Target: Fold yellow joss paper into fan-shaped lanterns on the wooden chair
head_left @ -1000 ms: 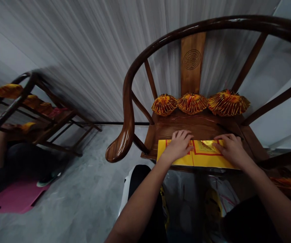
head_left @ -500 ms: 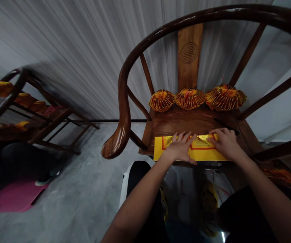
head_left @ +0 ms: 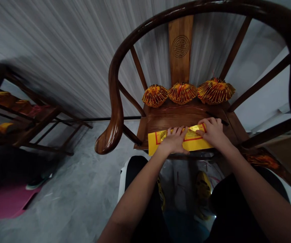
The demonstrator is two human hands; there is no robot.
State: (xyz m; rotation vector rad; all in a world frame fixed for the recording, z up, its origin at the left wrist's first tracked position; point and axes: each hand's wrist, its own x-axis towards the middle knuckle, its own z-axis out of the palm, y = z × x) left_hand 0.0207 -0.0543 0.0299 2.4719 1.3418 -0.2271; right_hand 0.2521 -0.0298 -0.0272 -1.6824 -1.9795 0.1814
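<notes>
A strip of yellow joss paper (head_left: 198, 145) with a red printed border and gold foil lies along the front of a wooden chair seat (head_left: 169, 119). My left hand (head_left: 173, 141) rests on the strip left of its middle, fingers spread and lying flat. At the strip's right end, my right hand (head_left: 212, 131) presses down with its thumb apart from the fingers; its fingertips are partly hidden. Behind the paper stand three pleated gold-and-orange paper bundles: a left one (head_left: 154, 96), a middle one (head_left: 182, 93) and a larger right one (head_left: 216, 91).
The chair's curved armrest (head_left: 113, 108) arches around the seat. A thin dark object (head_left: 217, 118) lies on the seat's right side. More orange pleated paper (head_left: 262, 161) sits low at right. At left are another chair (head_left: 41, 126) with paper bundles and a person's shoe (head_left: 35, 183) by a pink stool (head_left: 10, 202).
The view has shifted, so the chair sits a little further left and higher. The paper strip now tilts up at its right end. Both hands stay on it.
</notes>
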